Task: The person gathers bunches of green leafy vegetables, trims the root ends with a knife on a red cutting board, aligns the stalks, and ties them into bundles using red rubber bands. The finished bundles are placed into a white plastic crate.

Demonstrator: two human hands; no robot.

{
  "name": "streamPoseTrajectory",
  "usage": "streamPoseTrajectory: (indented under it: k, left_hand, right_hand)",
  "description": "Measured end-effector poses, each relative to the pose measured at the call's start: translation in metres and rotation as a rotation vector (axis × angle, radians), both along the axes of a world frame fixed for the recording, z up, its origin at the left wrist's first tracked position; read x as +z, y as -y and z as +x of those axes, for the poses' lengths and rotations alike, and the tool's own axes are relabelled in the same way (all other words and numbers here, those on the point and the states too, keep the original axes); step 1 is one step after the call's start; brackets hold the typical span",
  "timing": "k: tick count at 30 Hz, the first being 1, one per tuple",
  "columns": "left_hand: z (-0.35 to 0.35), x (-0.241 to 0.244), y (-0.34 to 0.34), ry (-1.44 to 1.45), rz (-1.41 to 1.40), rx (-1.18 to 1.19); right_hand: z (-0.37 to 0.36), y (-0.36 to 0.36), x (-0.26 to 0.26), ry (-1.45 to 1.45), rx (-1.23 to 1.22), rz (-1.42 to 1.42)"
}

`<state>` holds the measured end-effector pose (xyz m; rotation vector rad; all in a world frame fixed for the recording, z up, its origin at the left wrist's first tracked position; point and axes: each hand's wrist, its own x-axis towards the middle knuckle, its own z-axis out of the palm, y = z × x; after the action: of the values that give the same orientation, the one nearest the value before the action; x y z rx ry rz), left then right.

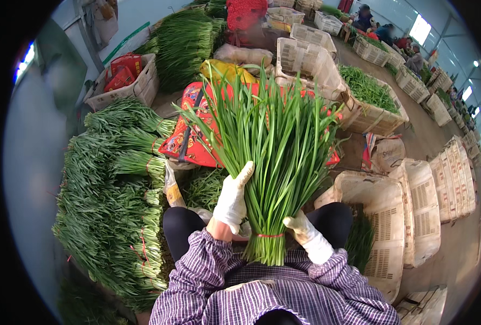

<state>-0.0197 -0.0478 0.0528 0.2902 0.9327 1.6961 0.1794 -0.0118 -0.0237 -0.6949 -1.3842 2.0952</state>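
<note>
A large bunch of garlic chives (271, 170) stands upright between my hands, its leaves fanning out away from me. Low on its pale stems a red tie (269, 235) runs around it. My left hand (232, 199), in a white glove, presses against the bunch's left side with the thumb up. On the right side, lower down near the tie, my right hand (307, 235) supports it, also gloved; its fingers are partly hidden behind the stems. Behind the leaves lies a red patterned cushion (195, 134). Loose green leaves (204, 187) lie below it, before my knees.
Tied chive bunches (106, 203) are stacked high at my left, with another pile (183, 44) farther back. At right stand empty plastic crates (382, 227) and a crate heaped with greens (370, 91). A crate (143, 89) holds red bags. Other people (364, 20) sit far off.
</note>
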Motion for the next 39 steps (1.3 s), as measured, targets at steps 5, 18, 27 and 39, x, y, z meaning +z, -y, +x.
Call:
streamPoseTrajectory:
  k: [5, 18, 27, 39]
  left_hand:
    - [-0.009, -0.003, -0.002, -0.071, -0.034, -0.025]
    - [0.011, 0.098, 0.014, -2.216, 0.477, -0.161]
    - [-0.009, 0.088, -0.006, -0.674, 0.332, -0.186]
    - [-0.078, 0.064, 0.023, -0.125, 0.277, 0.312]
  right_hand:
    - [-0.007, -0.017, 0.020, -0.084, -0.167, -0.184]
    - [0.010, -0.021, 0.138, -0.151, -0.091, -0.130]
    - [0.021, -0.072, 0.163, -0.031, -0.381, 0.481]
    - [0.051, -0.007, 0.032, 0.740, 0.274, 0.966]
